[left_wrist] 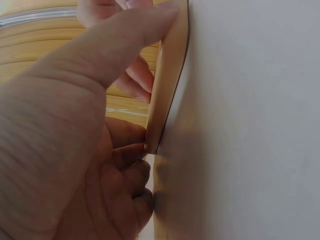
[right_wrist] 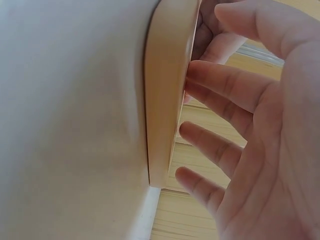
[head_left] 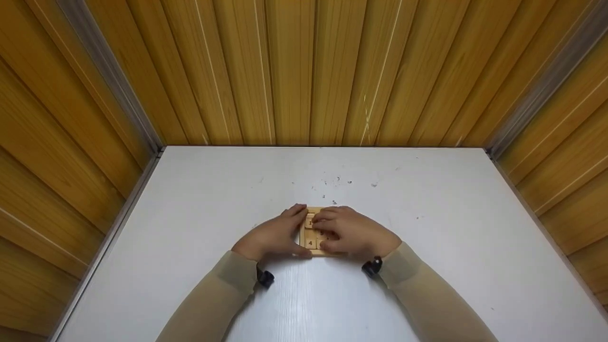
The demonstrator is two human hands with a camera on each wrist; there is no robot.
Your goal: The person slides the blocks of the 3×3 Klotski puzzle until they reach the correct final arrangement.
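Note:
A wooden number sliding puzzle (head_left: pixel 311 234) lies flat on the white table, partly hidden by both hands. A tile marked 4 (head_left: pixel 310 243) shows at its near left, and another tile (head_left: pixel 309 222) toward the far left. My left hand (head_left: pixel 279 235) holds the frame at its left side, thumb by the near edge and fingers at the far corner. In the left wrist view the thumb presses the frame's side (left_wrist: pixel 167 85). Over the tiles is my right hand (head_left: pixel 354 231), its fingers spread and fingertips touching them; the right wrist view shows these fingers (right_wrist: pixel 220 87) only slightly bent.
The white table (head_left: pixel 213 294) carries small dark marks (head_left: pixel 338 179) beyond the puzzle. Wood-patterned walls (head_left: pixel 289 71) stand at the back and both sides, with grey metal strips at the corners. Each wrist wears a small black camera (head_left: pixel 372 267).

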